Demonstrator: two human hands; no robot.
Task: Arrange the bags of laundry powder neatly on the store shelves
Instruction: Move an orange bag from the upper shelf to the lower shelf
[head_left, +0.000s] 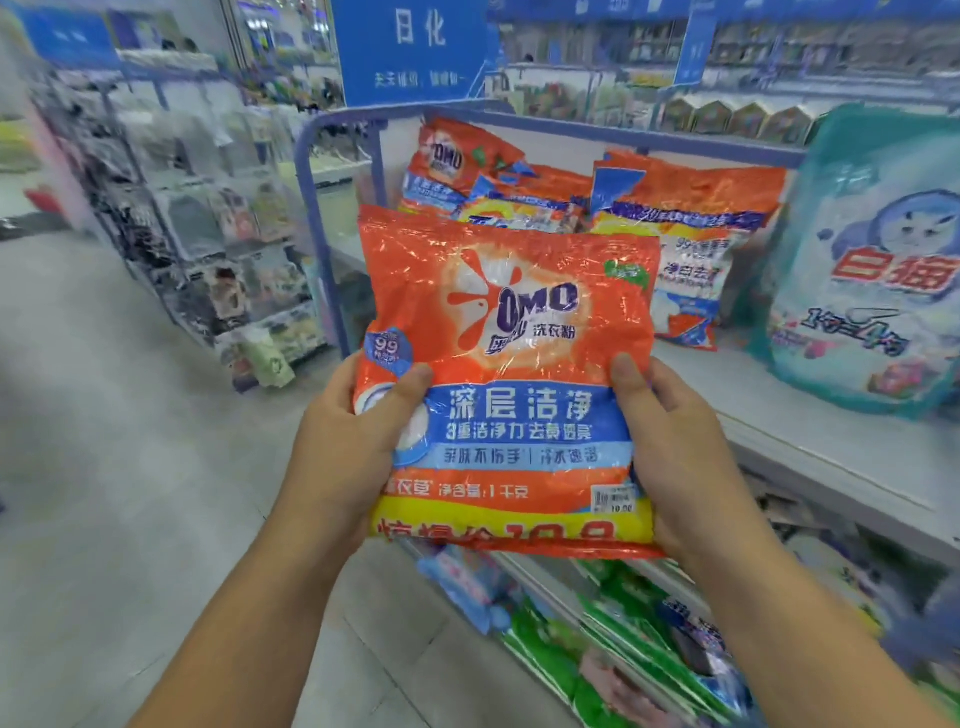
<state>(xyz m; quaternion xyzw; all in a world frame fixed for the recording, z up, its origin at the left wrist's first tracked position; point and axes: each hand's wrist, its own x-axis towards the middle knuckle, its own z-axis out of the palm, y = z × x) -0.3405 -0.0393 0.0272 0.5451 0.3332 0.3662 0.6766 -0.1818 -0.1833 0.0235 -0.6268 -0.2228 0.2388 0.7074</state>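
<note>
An orange OMO laundry powder bag (511, 379) is held upright in front of me, its printed face toward the camera. My left hand (348, 441) grips its left edge, thumb on the front. My right hand (670, 447) grips its right edge the same way. Behind it, on the grey top shelf (810, 431), several more orange OMO bags (691, 228) lean unevenly against one another. One bag at the back left (457, 161) tilts over. The held bag hides the lower parts of those bags.
A large teal laundry powder bag (872, 270) stands on the shelf at the right. The lower shelf holds green and blue packets (597, 649). A blue metal shelf frame (311, 171) rises on the left. The grey aisle floor (130, 467) lies to my left, with another rack (208, 234) beyond.
</note>
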